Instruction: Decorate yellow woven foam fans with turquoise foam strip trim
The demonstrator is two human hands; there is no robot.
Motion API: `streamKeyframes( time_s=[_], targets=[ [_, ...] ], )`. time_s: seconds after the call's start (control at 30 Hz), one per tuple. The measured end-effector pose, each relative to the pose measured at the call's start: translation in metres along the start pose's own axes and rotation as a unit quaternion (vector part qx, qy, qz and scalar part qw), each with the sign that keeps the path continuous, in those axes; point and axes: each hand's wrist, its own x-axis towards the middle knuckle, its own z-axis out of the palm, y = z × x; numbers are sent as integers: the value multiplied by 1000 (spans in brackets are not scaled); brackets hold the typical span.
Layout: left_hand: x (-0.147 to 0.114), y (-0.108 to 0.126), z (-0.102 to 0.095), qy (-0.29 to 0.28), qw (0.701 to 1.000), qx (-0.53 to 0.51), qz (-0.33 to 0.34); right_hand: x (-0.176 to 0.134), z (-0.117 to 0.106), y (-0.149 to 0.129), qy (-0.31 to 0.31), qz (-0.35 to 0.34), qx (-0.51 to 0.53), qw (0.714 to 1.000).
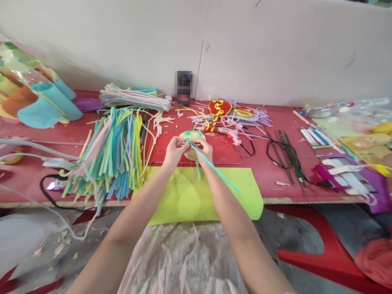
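Note:
Both hands meet over a small round pale-yellow piece [190, 154] with teal shapes along its upper edge. Between my fingertips is the end of a teal pipe cleaner [223, 176]; its long free part slants down to the right across my right forearm. My left hand [177, 149] pinches this end from the left. From the other side my right hand [204, 149] is closed on the same pipe cleaner. The exact finger contact is too small to make out. A short green stem [198, 169] sticks out below the round piece, over a yellow-green sheet [177, 194].
A heap of coloured pipe cleaners [114, 151] lies left, with another bundle [134, 98] behind. At the back right are a red and yellow pipe-cleaner piece [219, 109] and a pink glue gun [234, 137]. Farther right lie a black cord [271, 157] and a power strip [339, 173].

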Motion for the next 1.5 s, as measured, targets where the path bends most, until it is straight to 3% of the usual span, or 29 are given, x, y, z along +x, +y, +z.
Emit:
streamKeyframes(
  time_s=[0.13,0.3,0.47,0.8,1.1,1.33,1.5],
  targets=[
    [-1,0,1,0,989,130,74,5,-1,6,-19,71,70,995],
    [1,-3,-3,-22,992,104,60,5,-5,2,-33,97,84,991],
    [1,-3,-1,-2,992,111,64,4,-4,-2,-19,114,102,988],
    [-10,6,17,56,980,152,117,4,2,0,12,109,110,988],
    [-10,11,29,71,976,149,141,5,-2,-4,37,65,110,991],
    [-5,25,10,-3,971,223,92,11,-8,-1,17,86,107,990],
    [2,41,-1,-58,938,318,124,12,-9,3,-5,91,118,989]
  ],
)
